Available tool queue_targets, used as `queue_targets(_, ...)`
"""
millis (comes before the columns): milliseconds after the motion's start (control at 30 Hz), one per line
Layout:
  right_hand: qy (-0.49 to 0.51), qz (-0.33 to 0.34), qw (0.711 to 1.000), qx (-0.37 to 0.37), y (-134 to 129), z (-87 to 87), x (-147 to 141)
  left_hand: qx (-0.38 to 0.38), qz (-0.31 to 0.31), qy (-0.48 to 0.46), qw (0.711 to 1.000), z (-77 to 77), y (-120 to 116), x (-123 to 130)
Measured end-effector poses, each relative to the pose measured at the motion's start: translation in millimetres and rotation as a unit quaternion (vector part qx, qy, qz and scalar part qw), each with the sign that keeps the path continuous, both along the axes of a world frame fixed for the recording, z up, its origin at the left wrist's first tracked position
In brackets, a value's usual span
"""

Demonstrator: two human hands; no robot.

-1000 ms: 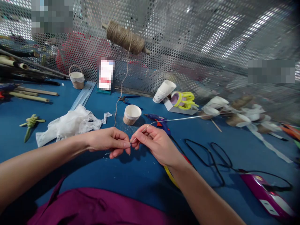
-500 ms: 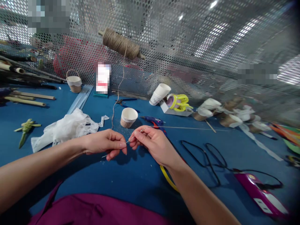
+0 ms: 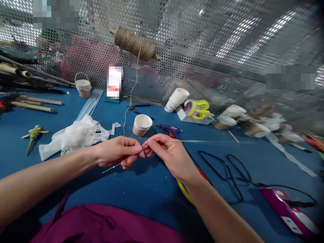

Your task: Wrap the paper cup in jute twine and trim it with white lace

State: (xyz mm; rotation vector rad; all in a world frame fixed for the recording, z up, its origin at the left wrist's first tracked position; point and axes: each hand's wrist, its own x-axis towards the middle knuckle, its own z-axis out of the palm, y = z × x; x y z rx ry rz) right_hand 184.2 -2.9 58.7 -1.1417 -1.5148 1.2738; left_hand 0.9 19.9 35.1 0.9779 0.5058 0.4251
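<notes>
A thin wire (image 3: 111, 167) runs through both my hands in front of me. My left hand (image 3: 120, 152) pinches it between thumb and fingers, and a twisted-looking tail sticks out below toward the left. Close beside it, my right hand (image 3: 165, 150) pinches the same wire, fingertips nearly touching the left ones. From there a straight, blurred length reaches far to the right. Just beyond my hands stands a small paper cup (image 3: 142, 125) wrapped in brown twine with a white rim band. A blue glue gun (image 3: 170, 130) lies behind my right hand.
White lace (image 3: 78, 136) is heaped on the left by a green woven figure (image 3: 34, 136). Twine hangs from a spool (image 3: 134, 43) on the mesh panel. Stacked cups (image 3: 176, 100), a finished small basket (image 3: 83, 88), a black cable (image 3: 233, 172) and a purple power strip (image 3: 288, 211) lie around.
My hands have come closer together along the wire, and the tail beyond my left hand is longer. The view has shifted slightly, so the table things appear a little further right.
</notes>
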Motion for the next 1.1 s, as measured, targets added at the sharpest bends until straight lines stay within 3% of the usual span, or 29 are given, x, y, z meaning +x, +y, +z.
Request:
queue_targets(200, 0.064, -0.046, 0.997, -0.009, 4, -5.9, 3, -0.002, 0.017, -0.01, 1.0, 0.9, -3, 1)
queue_targets(533, 0.107, 0.002, 0.99, -0.095, 3, 6.6, 8, 0.08, 0.003, 0.028, 0.996, 6.4, -2, -2)
queue_targets(700, 0.123, 0.014, 0.983, -0.134, 4, 5.4, 8, 0.065, 0.007, 0.033, 0.997, 5.5, -2, -1)
queue_targets(833, 0.134, 0.012, 0.981, -0.142, 5, 5.0, 7, 0.048, 0.021, 0.033, 0.998, 3.2, -3, -1)
queue_targets(1100, 0.137, 0.015, 0.98, -0.146, 7, 3.2, 8, 0.097, 0.049, 0.084, 0.991, 8.7, -4, 1)
